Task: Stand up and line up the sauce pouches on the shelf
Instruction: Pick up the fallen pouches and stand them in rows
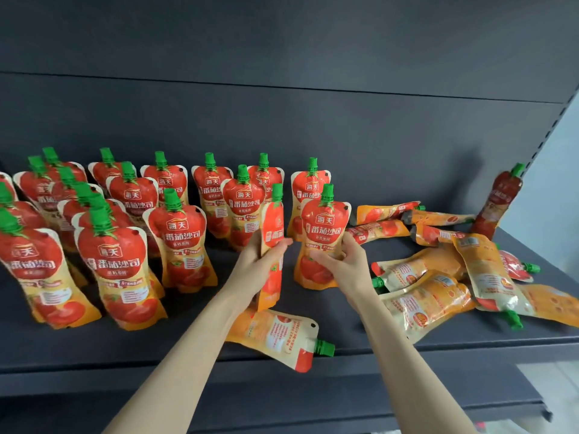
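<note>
Several red and yellow sauce pouches with green caps (112, 264) stand in rows on the left half of the dark shelf (188, 349). My left hand (261, 261) grips an upright pouch (272, 245) turned edge-on to me. My right hand (341, 256) holds the lower right side of a standing pouch (322, 227) that faces me. One pouch (275, 335) lies flat near the front edge, below my left hand. A heap of lying pouches (438, 277) covers the right side of the shelf.
One pouch (501, 198) leans upright against the shelf's right upright post at the back. The dark back panel (282, 120) rises behind the rows. A lower shelf edge (344, 402) runs beneath the front lip.
</note>
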The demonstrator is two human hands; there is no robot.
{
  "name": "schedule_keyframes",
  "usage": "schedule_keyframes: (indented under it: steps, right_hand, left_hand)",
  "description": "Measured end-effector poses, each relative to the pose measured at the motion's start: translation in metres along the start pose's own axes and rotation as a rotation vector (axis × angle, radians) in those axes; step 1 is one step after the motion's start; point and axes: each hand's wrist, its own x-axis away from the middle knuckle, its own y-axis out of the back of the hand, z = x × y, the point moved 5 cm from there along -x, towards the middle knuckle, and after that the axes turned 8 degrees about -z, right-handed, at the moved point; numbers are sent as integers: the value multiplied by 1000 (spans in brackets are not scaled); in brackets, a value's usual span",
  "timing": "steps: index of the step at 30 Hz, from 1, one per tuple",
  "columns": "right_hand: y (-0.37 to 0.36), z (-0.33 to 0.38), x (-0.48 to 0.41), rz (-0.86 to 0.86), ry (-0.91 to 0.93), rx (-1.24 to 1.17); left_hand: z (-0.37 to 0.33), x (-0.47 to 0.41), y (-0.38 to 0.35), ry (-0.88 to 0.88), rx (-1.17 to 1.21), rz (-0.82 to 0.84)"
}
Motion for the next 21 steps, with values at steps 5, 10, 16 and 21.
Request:
schedule_keyframes:
  steps: [5,10,16,21]
  right_hand:
    - [-4,-4,-15,0,-5,1]
    - [-7,-15,-17,94,-27,16]
    - [-12,-20,-20,54,38,96]
    - [-12,-19,-25,28,91,151]
  left_hand:
    - [-3,-26,13,-13,-30,-56]
    - [6,-36,17,-33,-185,-68]
    - [16,-34,20,-118,-416,-224]
    - [12,-34,24,-146,-454,-337]
